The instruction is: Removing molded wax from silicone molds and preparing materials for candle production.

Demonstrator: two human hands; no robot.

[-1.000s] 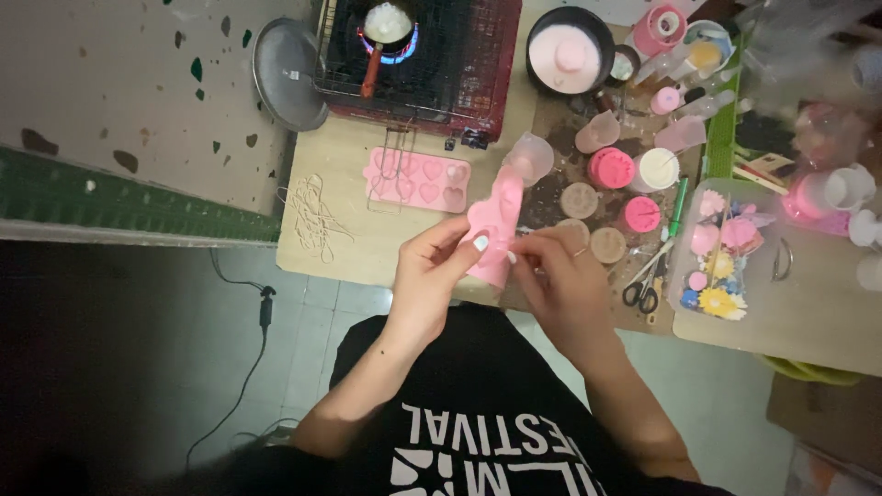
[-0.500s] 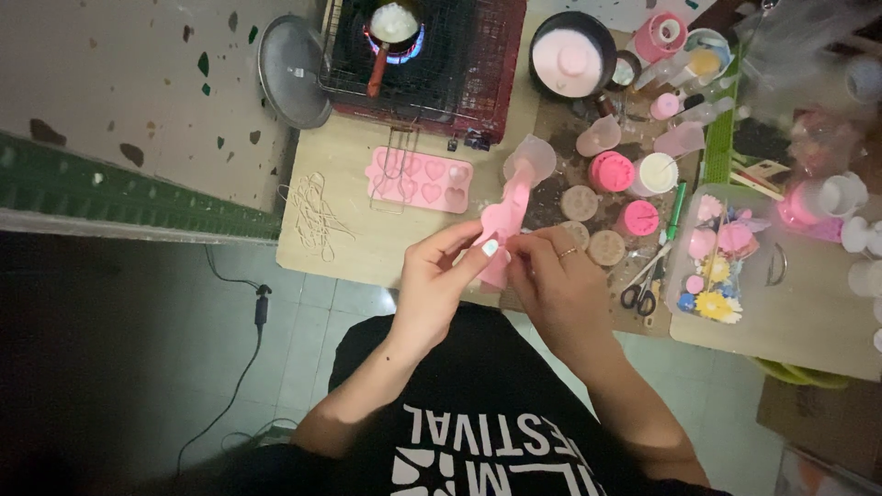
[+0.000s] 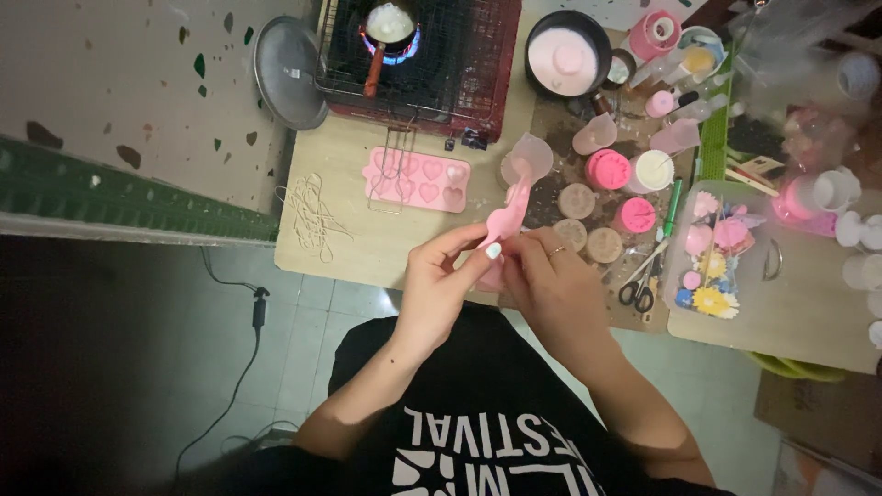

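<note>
**Both hands on pink mould strip, above front edge of tabletop**

The left hand (image 3: 439, 280) and right hand (image 3: 549, 287) both pinch the lower end of a long pink mould strip (image 3: 508, 220). The strip is held in the air, tilted up and away from the person, just over the near edge of the tabletop (image 3: 367, 248). Fingers of both hands are closed on it.

Risks, as a judgement: the strip looks soft and bends; a hard pull could tear it or fling its contents. Its far tip sits close to a clear cup (image 3: 528, 156), which a swing could tip. Beyond that a small pot (image 3: 388, 23) stands over a lit burner (image 3: 409, 55); reaching forward brings sleeves and strip toward the flame.

Room: open tabletop lies left of the hands, near the heart mould tray (image 3: 418, 179). The right side is crowded with round pink casts (image 3: 611, 168) and scissors (image 3: 640, 285).
</note>
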